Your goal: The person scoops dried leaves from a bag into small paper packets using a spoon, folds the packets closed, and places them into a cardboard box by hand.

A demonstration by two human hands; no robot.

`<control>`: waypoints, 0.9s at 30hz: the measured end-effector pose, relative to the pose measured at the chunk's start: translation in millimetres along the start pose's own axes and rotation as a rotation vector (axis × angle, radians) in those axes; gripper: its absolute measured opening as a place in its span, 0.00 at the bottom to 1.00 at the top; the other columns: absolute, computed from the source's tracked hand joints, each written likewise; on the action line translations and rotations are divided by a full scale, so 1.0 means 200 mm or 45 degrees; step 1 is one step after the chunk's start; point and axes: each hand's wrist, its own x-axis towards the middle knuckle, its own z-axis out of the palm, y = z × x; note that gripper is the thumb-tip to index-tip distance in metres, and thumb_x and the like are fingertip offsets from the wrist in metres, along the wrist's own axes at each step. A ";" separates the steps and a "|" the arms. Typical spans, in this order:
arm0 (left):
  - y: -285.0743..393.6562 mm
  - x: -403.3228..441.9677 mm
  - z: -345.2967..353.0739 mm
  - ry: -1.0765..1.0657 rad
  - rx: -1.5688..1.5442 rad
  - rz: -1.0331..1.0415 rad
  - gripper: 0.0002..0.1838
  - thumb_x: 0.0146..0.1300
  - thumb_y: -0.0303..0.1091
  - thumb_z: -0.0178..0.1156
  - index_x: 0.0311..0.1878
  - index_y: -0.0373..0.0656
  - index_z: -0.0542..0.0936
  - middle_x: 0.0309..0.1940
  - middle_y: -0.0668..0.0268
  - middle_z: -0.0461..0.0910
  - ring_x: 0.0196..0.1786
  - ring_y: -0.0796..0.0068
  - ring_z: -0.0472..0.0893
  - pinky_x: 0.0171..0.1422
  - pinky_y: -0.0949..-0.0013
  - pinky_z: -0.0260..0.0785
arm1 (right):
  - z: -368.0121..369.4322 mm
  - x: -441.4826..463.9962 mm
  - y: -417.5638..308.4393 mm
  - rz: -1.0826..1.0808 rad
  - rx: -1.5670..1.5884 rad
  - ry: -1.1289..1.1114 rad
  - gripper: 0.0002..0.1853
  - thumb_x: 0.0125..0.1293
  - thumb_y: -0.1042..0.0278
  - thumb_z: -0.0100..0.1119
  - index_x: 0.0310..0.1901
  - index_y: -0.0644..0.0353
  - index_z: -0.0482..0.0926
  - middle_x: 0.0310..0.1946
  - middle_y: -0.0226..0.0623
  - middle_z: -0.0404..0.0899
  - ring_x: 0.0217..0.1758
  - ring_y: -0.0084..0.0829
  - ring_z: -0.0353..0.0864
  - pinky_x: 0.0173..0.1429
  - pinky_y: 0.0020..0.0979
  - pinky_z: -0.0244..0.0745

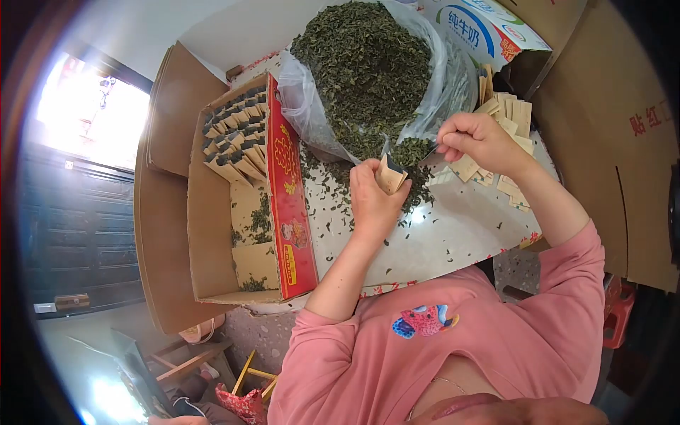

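My left hand (377, 198) is closed around a small brown paper bag (391, 176), its mouth facing up towards the pile. Just to the right, my right hand (478, 142) pinches what looks like a spoon, mostly covered by a heap of dried green leaves (412, 151). That heap is right beside the bag's mouth. Behind both hands, a clear plastic bag (301, 92) bulges with loose dark green leaves (361, 64). Scattered leaves lie on the table around my left hand.
To the left stands a red-sided cardboard box (292, 212) with rows of filled paper bags (237, 134) and stray leaves. Flat paper bags (513, 117) lie in a loose pile on the right. A milk carton box (482, 32) is behind, and large cardboard (616, 134) borders the right.
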 end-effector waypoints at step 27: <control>-0.07 -0.08 0.02 0.048 0.010 0.015 0.27 0.46 0.28 0.74 0.46 0.38 0.70 0.43 0.58 0.69 0.47 0.59 0.71 0.54 0.63 0.66 | 0.14 0.06 -0.12 -0.453 -1.002 0.188 0.05 0.64 0.75 0.57 0.35 0.64 0.82 0.28 0.41 0.82 0.32 0.36 0.83 0.37 0.31 0.78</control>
